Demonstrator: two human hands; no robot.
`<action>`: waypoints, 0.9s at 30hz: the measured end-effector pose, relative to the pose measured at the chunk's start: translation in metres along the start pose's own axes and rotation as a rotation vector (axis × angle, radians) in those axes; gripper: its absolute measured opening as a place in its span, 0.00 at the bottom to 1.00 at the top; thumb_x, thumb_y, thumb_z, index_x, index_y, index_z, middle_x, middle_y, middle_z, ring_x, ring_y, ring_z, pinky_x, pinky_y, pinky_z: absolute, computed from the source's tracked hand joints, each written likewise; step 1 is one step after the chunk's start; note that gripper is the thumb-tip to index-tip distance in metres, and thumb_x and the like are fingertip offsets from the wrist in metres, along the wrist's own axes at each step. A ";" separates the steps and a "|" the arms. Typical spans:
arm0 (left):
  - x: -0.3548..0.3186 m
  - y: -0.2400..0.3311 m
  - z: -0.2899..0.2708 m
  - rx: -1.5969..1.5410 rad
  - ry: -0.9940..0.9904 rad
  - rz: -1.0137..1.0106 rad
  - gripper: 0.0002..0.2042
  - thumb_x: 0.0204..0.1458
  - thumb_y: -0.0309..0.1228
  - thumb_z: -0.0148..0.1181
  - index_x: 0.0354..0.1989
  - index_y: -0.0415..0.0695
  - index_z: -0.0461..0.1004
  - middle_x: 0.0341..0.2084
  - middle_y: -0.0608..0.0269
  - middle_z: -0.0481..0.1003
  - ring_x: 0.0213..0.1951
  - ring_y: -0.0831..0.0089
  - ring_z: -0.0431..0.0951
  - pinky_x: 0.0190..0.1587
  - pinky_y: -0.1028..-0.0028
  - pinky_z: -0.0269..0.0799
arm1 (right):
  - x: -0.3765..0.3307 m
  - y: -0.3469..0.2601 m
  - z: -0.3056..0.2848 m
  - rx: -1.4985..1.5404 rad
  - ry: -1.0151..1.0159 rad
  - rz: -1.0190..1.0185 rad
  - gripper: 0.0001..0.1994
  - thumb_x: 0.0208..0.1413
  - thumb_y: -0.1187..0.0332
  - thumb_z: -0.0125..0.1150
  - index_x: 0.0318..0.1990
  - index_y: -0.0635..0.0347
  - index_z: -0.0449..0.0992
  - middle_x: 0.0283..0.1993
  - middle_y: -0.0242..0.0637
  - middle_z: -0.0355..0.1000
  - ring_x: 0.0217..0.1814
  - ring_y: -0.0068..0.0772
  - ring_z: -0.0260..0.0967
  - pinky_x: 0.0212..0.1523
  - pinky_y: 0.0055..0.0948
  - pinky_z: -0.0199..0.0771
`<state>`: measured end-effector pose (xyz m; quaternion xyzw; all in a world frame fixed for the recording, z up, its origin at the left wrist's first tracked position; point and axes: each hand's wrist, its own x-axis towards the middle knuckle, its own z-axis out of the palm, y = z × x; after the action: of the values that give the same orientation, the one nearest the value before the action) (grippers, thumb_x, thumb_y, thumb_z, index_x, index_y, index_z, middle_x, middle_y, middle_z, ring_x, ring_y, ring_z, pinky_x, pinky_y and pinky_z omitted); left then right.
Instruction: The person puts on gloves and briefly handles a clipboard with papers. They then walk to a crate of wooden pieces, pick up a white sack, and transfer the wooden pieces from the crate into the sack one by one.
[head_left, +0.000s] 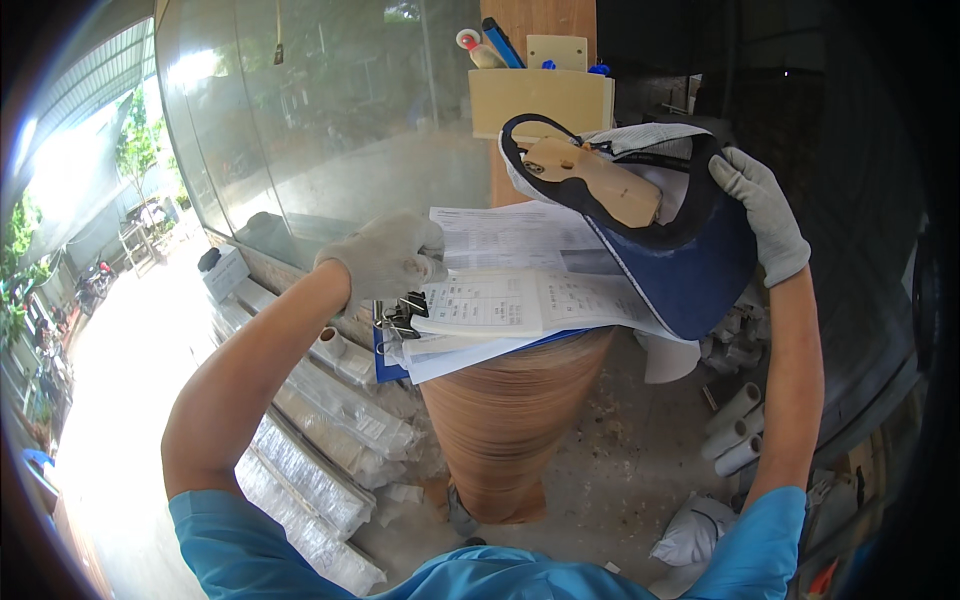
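My right hand, in a pale grey glove, grips the edge of a dark blue and light grey cap. The cap is turned hollow side up, and a gold phone lies inside it. My left hand, also gloved, has its fingers curled at the left edge of some printed papers; what they hold, if anything, is hidden. Just below it, black binder clips sit on the stack of sheets. A blue clipboard shows under the papers, which rest on top of a tall brown wrapped column.
A cream holder box with a blue marker and other items is fixed beyond the papers. Long plastic-wrapped packages lie on the floor at left. White rolls and a white sack are at right. A glass wall stands at back left.
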<state>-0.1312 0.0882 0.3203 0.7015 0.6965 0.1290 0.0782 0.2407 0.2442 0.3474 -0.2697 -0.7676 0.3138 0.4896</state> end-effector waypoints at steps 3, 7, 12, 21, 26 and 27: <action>0.002 0.002 -0.001 -0.052 0.055 0.057 0.07 0.53 0.27 0.61 0.35 0.35 0.75 0.37 0.52 0.72 0.38 0.63 0.74 0.41 0.69 0.70 | -0.004 0.000 -0.004 -0.051 0.031 -0.012 0.12 0.62 0.61 0.57 0.42 0.62 0.77 0.34 0.23 0.73 0.37 0.13 0.66 0.43 0.17 0.66; -0.001 0.003 -0.014 -0.180 0.177 0.097 0.08 0.56 0.27 0.59 0.38 0.36 0.71 0.39 0.55 0.70 0.39 0.67 0.73 0.43 0.69 0.70 | -0.010 0.001 -0.010 0.012 0.039 -0.015 0.13 0.62 0.61 0.58 0.42 0.62 0.78 0.36 0.23 0.73 0.40 0.14 0.66 0.45 0.19 0.65; -0.012 0.002 -0.029 -0.257 0.265 0.026 0.07 0.58 0.28 0.57 0.40 0.38 0.71 0.39 0.59 0.68 0.42 0.71 0.72 0.45 0.71 0.69 | -0.015 0.002 -0.016 -0.033 0.073 -0.018 0.12 0.63 0.62 0.57 0.42 0.62 0.77 0.37 0.22 0.73 0.39 0.12 0.66 0.44 0.17 0.66; -0.052 -0.080 -0.042 -0.374 0.236 0.008 0.13 0.59 0.37 0.56 0.46 0.42 0.72 0.43 0.63 0.70 0.45 0.70 0.73 0.48 0.70 0.70 | -0.013 0.002 -0.014 0.015 0.060 0.000 0.12 0.62 0.60 0.58 0.40 0.61 0.77 0.33 0.21 0.71 0.34 0.11 0.64 0.38 0.17 0.66; -0.058 -0.113 -0.002 -1.063 0.376 -0.154 0.24 0.58 0.38 0.56 0.61 0.42 0.62 0.45 0.61 0.72 0.43 0.71 0.75 0.45 0.72 0.72 | -0.001 0.007 -0.006 0.002 0.041 0.003 0.12 0.63 0.61 0.57 0.41 0.62 0.77 0.33 0.21 0.71 0.35 0.11 0.65 0.38 0.17 0.66; -0.060 -0.113 0.006 -1.243 0.399 -0.204 0.27 0.58 0.35 0.57 0.64 0.43 0.59 0.47 0.59 0.70 0.44 0.70 0.75 0.44 0.72 0.73 | 0.002 0.008 -0.003 -0.003 0.011 0.024 0.12 0.63 0.61 0.57 0.43 0.62 0.76 0.36 0.22 0.72 0.37 0.11 0.65 0.40 0.16 0.67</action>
<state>-0.2374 0.0311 0.2776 0.4191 0.5565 0.6263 0.3499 0.2435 0.2515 0.3435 -0.2812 -0.7620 0.3169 0.4898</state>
